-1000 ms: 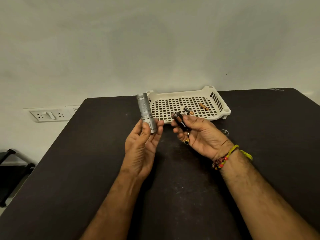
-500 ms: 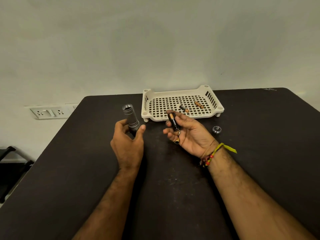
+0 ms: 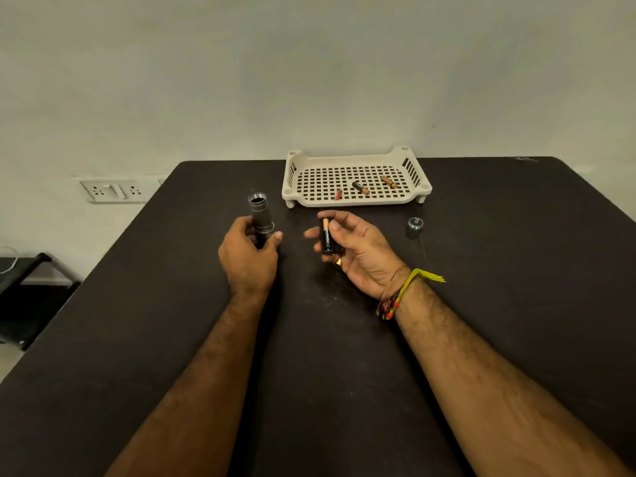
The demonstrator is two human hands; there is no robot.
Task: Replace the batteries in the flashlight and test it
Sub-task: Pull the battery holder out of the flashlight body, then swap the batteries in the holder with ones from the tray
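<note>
Two hands in view over the dark bench (image 3: 516,270), itemised as I see them from my station.

Item 1: left hand (image 3: 247,256), fingers curled round the lower part of the flashlight (image 3: 260,215). The grey body stands upright, open end up, bore dark and apparently empty.

Item 2: right hand (image 3: 351,249), palm up, fingers and thumb loosely cupping a black battery holder (image 3: 327,235) with a copper-topped battery showing in it. It is held apart from the flashlight, to its right.

Item 3: cap (image 3: 414,226), small and grey, loose on the bench right of the right hand.

Item 4: tray (image 3: 292,180), cream, slotted, at the far edge of the bench. Contents: one black-and-copper battery (image 3: 360,187), one brownish battery (image 3: 389,182), one small reddish piece (image 3: 338,194) I cannot identify.

Risks, my judgement:
- The holder could go into the flashlight wrong end first, as I cannot read the polarity marks from here; the light would then fail its test.
- The right hand's grip looks slack, so tilting the holder toward the bore could drop it or shed a battery.
- The cap lies unsecured and round; a nudge from the right forearm could send it rolling off.
</note>
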